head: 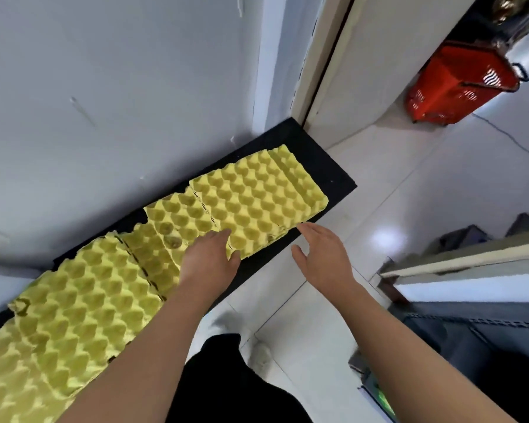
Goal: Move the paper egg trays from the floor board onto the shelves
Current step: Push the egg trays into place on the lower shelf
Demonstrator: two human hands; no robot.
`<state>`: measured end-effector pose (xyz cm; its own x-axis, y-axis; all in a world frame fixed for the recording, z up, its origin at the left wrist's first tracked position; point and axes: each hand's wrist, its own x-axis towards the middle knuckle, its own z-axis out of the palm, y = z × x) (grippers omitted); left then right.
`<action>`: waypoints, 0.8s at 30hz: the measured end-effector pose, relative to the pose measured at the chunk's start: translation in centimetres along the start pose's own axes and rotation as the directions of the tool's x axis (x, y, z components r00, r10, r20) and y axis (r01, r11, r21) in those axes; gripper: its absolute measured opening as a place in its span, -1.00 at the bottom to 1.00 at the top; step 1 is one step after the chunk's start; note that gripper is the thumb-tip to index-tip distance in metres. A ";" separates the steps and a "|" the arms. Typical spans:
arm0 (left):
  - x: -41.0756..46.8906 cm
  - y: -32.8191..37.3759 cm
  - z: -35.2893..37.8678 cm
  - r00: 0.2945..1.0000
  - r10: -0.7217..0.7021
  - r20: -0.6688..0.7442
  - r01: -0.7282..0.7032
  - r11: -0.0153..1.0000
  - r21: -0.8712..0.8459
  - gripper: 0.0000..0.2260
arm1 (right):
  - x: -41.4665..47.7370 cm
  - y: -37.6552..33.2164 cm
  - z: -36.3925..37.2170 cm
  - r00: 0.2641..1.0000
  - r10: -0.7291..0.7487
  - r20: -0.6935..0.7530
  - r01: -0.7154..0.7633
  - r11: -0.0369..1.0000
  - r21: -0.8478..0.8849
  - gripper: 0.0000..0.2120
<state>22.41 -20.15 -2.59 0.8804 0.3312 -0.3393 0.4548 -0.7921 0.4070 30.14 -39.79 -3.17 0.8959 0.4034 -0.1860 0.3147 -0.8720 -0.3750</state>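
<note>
Several yellow paper egg trays lie overlapping in a row on a black floor board (327, 166) along the white wall. The far tray (257, 193) sits nearest the doorway; a near tray (83, 294) fills the lower left. My left hand (209, 259) hovers with relaxed fingers at the near left corner of the far tray, its fingertips at the tray's edge. My right hand (321, 254) is open with spread fingers, just off the far tray's near right corner, holding nothing.
A red shopping basket (458, 83) stands on the tiled floor past the door frame at upper right. A shelf edge (464, 261) and dark bins sit at the right. My legs and a white shoe (226, 325) are below.
</note>
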 end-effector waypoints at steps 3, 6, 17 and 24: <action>3.8 0.2 2.3 0.993 -0.095 0.063 0.099 0.993 -0.060 -0.50 | 4.5 2.1 1.4 0.999 0.001 0.054 -0.002 1.000 0.022 -0.54; 7.3 0.1 4.9 0.979 -0.155 0.129 0.166 0.983 -0.074 -0.46 | 8.6 4.3 3.4 0.993 0.010 0.122 -0.012 1.000 0.012 -0.50; 14.3 -1.1 13.5 0.858 -0.414 0.305 0.431 0.902 0.013 -0.15 | 19.2 11.2 11.0 0.926 0.120 0.357 -0.116 0.993 -0.033 -0.30; 15.2 -1.0 17.2 0.787 -0.553 0.275 0.585 0.810 -0.043 -0.09 | 23.8 14.9 14.6 0.863 0.091 0.498 -0.080 0.996 -0.043 -0.06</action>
<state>33.05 -23.14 -22.70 0.4042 0.5576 -0.7251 0.8890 -0.4261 0.1679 51.59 -39.08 -26.42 0.6454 0.4068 -0.6465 0.2553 -0.9126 -0.3194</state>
